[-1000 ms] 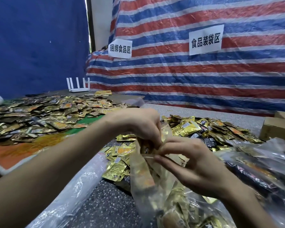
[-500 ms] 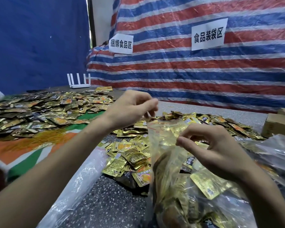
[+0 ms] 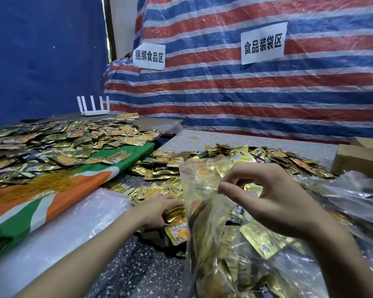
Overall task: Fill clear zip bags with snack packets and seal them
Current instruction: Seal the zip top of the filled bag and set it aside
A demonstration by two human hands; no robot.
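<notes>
A clear zip bag (image 3: 202, 181) with a red zip line stands upright in front of me, partly full of gold snack packets. My right hand (image 3: 274, 196) pinches the bag's upper edge between thumb and fingers and holds it up. My left hand (image 3: 157, 209) is down on the grey table, fingers curled round a small stack of gold packets (image 3: 174, 212) at the edge of the loose heap (image 3: 235, 155). The bag's mouth looks open.
A second, larger spread of gold packets (image 3: 52, 145) covers an orange, white and green cloth (image 3: 58, 190) at left. Crumpled clear plastic (image 3: 357, 190) lies at right, a cardboard box (image 3: 360, 160) behind it. A white router (image 3: 93, 108) stands at the back. Clear bags (image 3: 84, 216) lie beside my left arm.
My left hand let go of the bag's top and dropped to the table, where it now grips a stack of packets. My right hand keeps holding the bag up.
</notes>
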